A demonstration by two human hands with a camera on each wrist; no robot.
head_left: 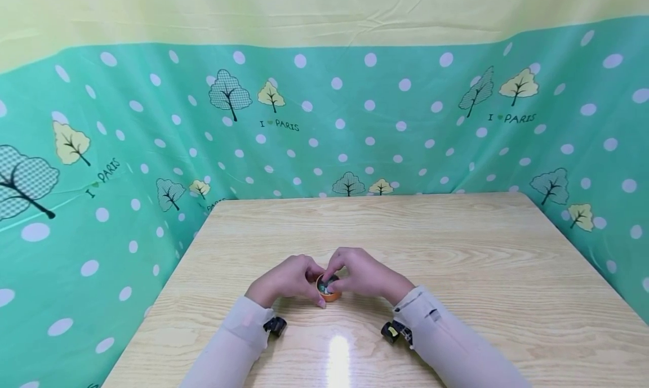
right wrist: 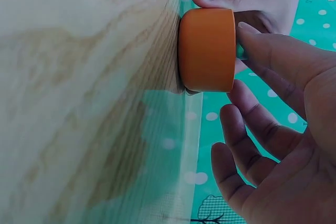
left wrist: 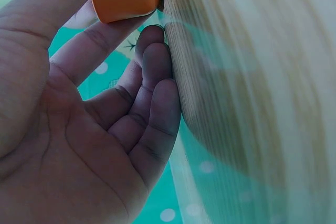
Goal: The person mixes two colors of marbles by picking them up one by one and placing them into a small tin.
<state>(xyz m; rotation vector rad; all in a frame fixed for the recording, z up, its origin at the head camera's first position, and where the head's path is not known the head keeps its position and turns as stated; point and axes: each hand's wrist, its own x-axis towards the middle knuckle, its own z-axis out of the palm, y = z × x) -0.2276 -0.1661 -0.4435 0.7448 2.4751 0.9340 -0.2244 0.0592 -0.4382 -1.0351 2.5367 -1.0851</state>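
A small round orange cup (head_left: 332,298) stands upright on the wooden table, with dark, teal and white contents (head_left: 323,287) partly hidden by fingers. My left hand (head_left: 290,278) grips the cup's side between thumb and forefinger; in the left wrist view its other fingers curl loosely near the tabletop. From the right, my right hand (head_left: 366,276) reaches over the rim, thumb and forefinger pinching at a small dark green thing (right wrist: 241,51) at the cup's mouth. Its exact kind is hidden. The remaining right fingers hang loosely beside the orange cup (right wrist: 207,51) in the right wrist view.
The light wooden table (head_left: 431,236) reaches back to a green dotted cloth (head_left: 355,112) with printed trees, which hangs behind and on both sides. Black wrist cameras (head_left: 275,326) sit under the grey sleeves (head_left: 446,331). A bright reflection lies on the table's near part.
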